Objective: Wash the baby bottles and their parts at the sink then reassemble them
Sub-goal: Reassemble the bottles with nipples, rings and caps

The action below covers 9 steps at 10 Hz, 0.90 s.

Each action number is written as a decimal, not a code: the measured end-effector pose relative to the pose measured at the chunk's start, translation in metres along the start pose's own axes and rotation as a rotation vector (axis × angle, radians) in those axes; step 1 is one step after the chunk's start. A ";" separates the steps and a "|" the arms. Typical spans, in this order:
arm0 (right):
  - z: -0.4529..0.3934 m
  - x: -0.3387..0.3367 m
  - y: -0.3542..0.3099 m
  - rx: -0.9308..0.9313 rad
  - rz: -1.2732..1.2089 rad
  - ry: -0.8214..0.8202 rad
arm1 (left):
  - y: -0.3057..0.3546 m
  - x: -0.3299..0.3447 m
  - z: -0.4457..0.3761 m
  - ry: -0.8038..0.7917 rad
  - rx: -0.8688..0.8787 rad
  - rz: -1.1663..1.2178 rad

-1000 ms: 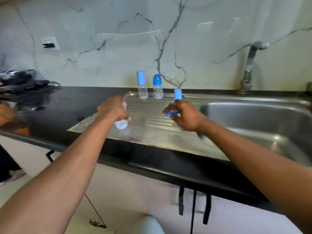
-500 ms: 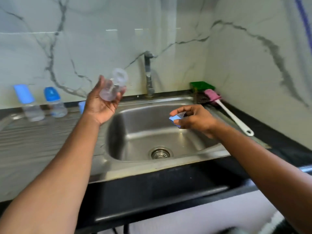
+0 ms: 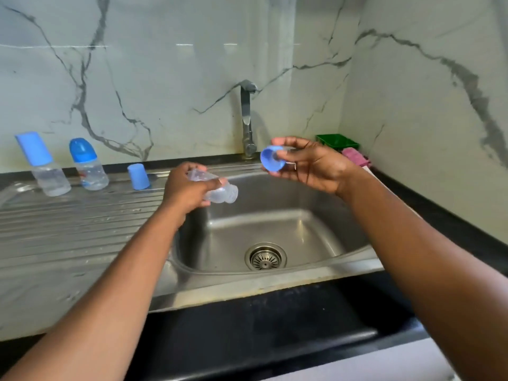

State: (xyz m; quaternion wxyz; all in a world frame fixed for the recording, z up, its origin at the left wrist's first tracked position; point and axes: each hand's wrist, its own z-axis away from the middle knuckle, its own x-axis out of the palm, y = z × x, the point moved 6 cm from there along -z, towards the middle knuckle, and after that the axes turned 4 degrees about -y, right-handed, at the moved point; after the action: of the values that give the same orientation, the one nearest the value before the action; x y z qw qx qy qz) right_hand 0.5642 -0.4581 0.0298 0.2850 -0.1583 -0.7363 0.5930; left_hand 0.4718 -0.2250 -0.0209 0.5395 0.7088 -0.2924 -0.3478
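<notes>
While the left hand (image 3: pixel 189 188) curls its fingers and thumb round a clear bottle body (image 3: pixel 217 188), that bottle lies tipped on its side with its open threaded mouth pointing toward the right hand and out over the near-left edge of the sink basin (image 3: pixel 275 229). Across from it and a little higher, the right hand (image 3: pixel 310 166) pinches a blue collar ring (image 3: pixel 270 158) between thumb and fingertips, its round opening facing the left hand; something pale shows inside the ring, though what it is cannot be told. Between the two hands and farther back stands the tap (image 3: pixel 247 119), with no water visible at its spout. Beyond the left hand, just to its outer side, a loose blue cap (image 3: pixel 138 176) stands on the ribbed drainboard (image 3: pixel 68 224), and farther out the same way stand two capped bottles, one with a rounded blue cap (image 3: pixel 87 165) and one with a tall blue cap (image 3: pixel 41 165). Behind the right hand, in the corner of the counter (image 3: pixel 453 229), sit a green holder (image 3: pixel 336 141) and something pink (image 3: pixel 356 156) just beside it
</notes>
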 end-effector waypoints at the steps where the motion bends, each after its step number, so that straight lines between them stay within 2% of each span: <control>1: -0.020 0.009 -0.001 -0.118 -0.566 -0.186 | -0.018 -0.010 0.010 0.059 -0.151 0.334; 2: -0.042 0.005 0.052 0.203 0.401 -0.117 | -0.025 -0.021 0.015 0.125 -0.187 0.402; 3: -0.047 -0.022 0.093 0.442 1.659 0.129 | -0.024 -0.025 0.015 0.173 -0.139 0.268; 6: -0.034 -0.013 0.075 0.171 1.007 0.275 | -0.021 -0.006 0.015 0.115 -0.093 0.150; 7: -0.028 -0.008 0.075 0.098 0.439 0.289 | -0.021 -0.002 0.015 0.097 -0.132 0.212; 8: -0.025 0.004 0.073 0.062 0.139 0.204 | -0.018 0.004 0.015 0.078 -0.152 0.237; 9: -0.026 0.012 0.066 0.037 0.075 0.143 | -0.013 0.005 0.016 0.072 -0.123 0.191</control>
State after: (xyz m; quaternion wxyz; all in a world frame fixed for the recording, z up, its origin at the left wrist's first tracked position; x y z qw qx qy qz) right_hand 0.5633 -0.4143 -0.0277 0.3171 -0.2224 -0.6965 0.6040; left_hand 0.4622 -0.2352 -0.0372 0.6229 0.6552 -0.3170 -0.2867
